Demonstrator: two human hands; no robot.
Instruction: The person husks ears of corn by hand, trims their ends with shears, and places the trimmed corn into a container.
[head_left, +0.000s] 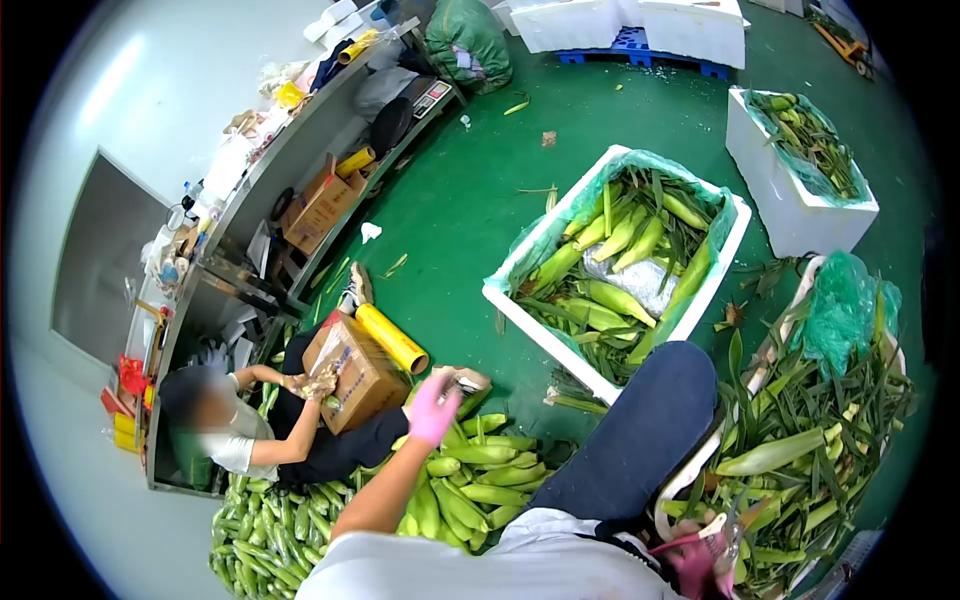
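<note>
1. Left hand [435, 408]: pink glove, raised above the near end of the corn pile. Fingers blurred, can't tell if open or closed.
2. Right hand [692, 562]: pink glove, low at the inner edge of the husk heap [810, 495]. Thin red item and something white at the fingers; can't confirm a grip.
3. Corn pile [485, 490]: green ears on the floor, below the left hand, left of the wearer's knee.
4. Wrapped ears [265, 535]: heaped left of that pile, shiny film.
5. Foam box [548, 345]: beyond the knee, green liner, holds ears, loose leaves and a silvery pack.
6. Co-worker [240, 420]: seated on the floor, gloved hands together beside a carton [350, 385]. Yellow roll [392, 338] lies just beyond it.
7. Further out: cluttered desk at left, second foam box [765, 200] at right.
</note>
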